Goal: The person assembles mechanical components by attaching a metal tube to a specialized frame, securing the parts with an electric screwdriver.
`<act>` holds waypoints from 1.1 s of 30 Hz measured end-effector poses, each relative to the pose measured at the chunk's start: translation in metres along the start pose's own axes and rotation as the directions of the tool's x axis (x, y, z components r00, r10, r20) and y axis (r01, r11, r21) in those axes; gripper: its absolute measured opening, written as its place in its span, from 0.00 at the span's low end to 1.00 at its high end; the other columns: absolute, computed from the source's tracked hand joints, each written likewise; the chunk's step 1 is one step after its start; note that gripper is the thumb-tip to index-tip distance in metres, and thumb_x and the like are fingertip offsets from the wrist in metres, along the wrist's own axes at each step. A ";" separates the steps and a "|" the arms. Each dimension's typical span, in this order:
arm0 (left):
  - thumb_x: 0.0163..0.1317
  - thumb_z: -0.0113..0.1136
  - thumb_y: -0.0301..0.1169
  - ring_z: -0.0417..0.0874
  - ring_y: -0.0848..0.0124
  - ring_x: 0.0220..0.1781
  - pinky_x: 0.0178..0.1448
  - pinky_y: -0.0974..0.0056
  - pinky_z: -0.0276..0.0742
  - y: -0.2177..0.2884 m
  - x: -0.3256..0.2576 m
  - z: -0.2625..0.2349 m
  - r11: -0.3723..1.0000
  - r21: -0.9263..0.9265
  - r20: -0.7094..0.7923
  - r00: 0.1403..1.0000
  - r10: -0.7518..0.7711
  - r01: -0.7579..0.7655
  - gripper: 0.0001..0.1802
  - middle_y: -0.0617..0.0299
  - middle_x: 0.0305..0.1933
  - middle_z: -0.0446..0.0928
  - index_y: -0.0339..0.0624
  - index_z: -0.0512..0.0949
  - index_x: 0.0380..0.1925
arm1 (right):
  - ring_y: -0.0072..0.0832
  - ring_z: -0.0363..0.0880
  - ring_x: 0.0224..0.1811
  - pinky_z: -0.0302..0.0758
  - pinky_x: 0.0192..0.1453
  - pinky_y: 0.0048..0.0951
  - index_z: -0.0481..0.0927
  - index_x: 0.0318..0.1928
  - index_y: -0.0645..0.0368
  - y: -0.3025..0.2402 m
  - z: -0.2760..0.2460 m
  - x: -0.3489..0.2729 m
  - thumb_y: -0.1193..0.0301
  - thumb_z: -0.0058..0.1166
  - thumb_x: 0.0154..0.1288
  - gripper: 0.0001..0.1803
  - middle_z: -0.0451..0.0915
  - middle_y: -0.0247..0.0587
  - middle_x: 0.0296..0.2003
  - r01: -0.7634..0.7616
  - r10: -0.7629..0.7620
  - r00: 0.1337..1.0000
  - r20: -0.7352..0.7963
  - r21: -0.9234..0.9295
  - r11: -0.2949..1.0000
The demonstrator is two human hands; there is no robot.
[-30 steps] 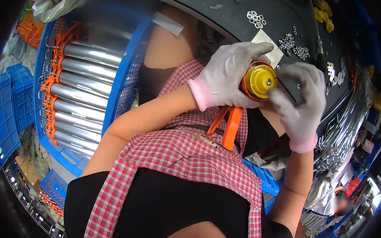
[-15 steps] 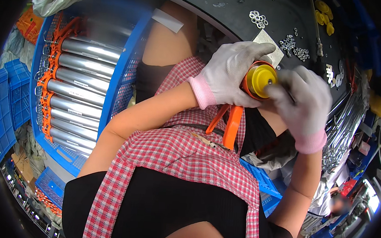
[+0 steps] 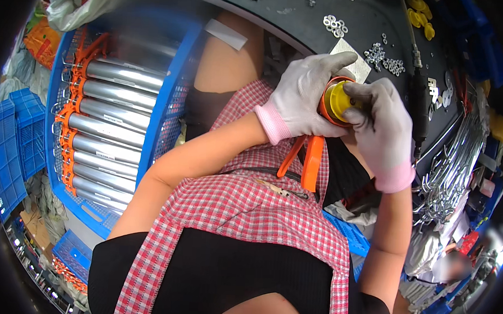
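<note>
My left hand (image 3: 309, 89), in a white glove with a pink cuff, wraps round the orange-rimmed end of a caulking gun. Its orange handle and trigger (image 3: 311, 166) hang below that hand. A yellow plunger disc (image 3: 337, 100) sits in the orange rim, facing up to the right. My right hand (image 3: 384, 124), gloved alike, has its thumb and fingertips closed together over the disc's centre. Whatever small part they pinch there is hidden behind the fingertips.
On the dark table lie washers (image 3: 335, 26), nuts (image 3: 375, 54), a pale block (image 3: 350, 60) and yellow discs (image 3: 421, 15). A blue crate (image 3: 172, 90) at left holds several silver-tubed caulking guns (image 3: 108, 128). Bent metal rods (image 3: 447, 173) are piled at right, beside a black power driver (image 3: 420, 103).
My right hand has moved left and onto the yellow disc, its fingertips now covering the centre where a small metal end showed. My left hand keeps its grip. The view has shifted slightly.
</note>
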State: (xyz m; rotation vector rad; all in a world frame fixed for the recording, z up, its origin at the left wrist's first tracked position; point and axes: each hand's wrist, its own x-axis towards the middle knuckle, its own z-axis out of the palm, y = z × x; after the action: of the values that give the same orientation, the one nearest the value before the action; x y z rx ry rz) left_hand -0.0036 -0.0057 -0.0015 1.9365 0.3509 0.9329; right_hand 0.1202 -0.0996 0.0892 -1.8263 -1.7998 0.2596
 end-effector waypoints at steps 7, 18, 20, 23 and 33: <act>0.30 0.82 0.36 0.79 0.64 0.45 0.55 0.64 0.74 0.021 -0.008 0.007 0.994 0.079 -0.182 0.979 0.093 -0.080 0.48 0.58 0.46 0.74 0.41 0.66 0.55 | 0.42 0.75 0.40 0.73 0.48 0.33 0.77 0.41 0.65 -0.005 0.027 -0.062 0.82 0.52 0.57 0.10 0.73 0.50 0.40 -0.114 0.259 0.846 -0.467 0.316 0.942; 0.37 0.71 0.37 0.77 0.58 0.37 0.34 0.57 0.76 0.210 -0.026 0.095 0.879 -0.014 0.239 0.852 0.466 -0.476 0.36 0.52 0.49 0.70 0.55 0.69 0.51 | 0.43 0.78 0.47 0.75 0.48 0.37 0.76 0.52 0.56 -0.069 0.049 -0.205 0.71 0.58 0.57 0.20 0.73 0.59 0.54 -0.288 0.024 0.897 -0.441 -0.542 0.789; 0.38 0.69 0.41 0.76 0.57 0.35 0.33 0.56 0.74 0.214 -0.044 0.100 0.804 -0.130 0.095 0.800 0.592 -0.580 0.37 0.48 0.48 0.70 0.54 0.68 0.53 | 0.41 0.78 0.46 0.75 0.47 0.35 0.75 0.54 0.56 -0.066 0.037 -0.197 0.71 0.56 0.60 0.20 0.74 0.57 0.52 -0.061 0.021 0.637 -0.770 -0.023 0.998; 0.38 0.70 0.45 0.76 0.56 0.41 0.43 0.53 0.73 0.182 -0.048 0.105 0.792 -0.146 0.013 0.799 0.601 -0.593 0.39 0.48 0.47 0.70 0.53 0.69 0.55 | 0.37 0.79 0.44 0.76 0.45 0.31 0.74 0.56 0.55 -0.054 0.017 -0.188 0.73 0.54 0.64 0.19 0.77 0.55 0.50 0.603 0.414 0.206 -0.887 0.448 0.659; 0.37 0.71 0.38 0.79 0.61 0.33 0.47 0.55 0.75 0.093 -0.015 -0.025 0.590 0.269 0.477 0.638 0.605 -0.761 0.16 0.60 0.24 0.72 0.44 0.75 0.22 | 0.24 0.70 0.24 0.67 0.22 0.18 0.64 0.62 0.57 0.010 -0.076 -0.323 0.77 0.53 0.65 0.26 0.73 0.43 0.41 0.540 0.508 0.299 -0.808 0.582 0.608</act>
State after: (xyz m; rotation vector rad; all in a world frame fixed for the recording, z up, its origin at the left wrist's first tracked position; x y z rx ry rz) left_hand -0.0437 -0.0483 0.0765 2.7069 -0.5147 1.0226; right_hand 0.1407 -0.4301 0.0686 -0.7990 -0.5241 -0.0914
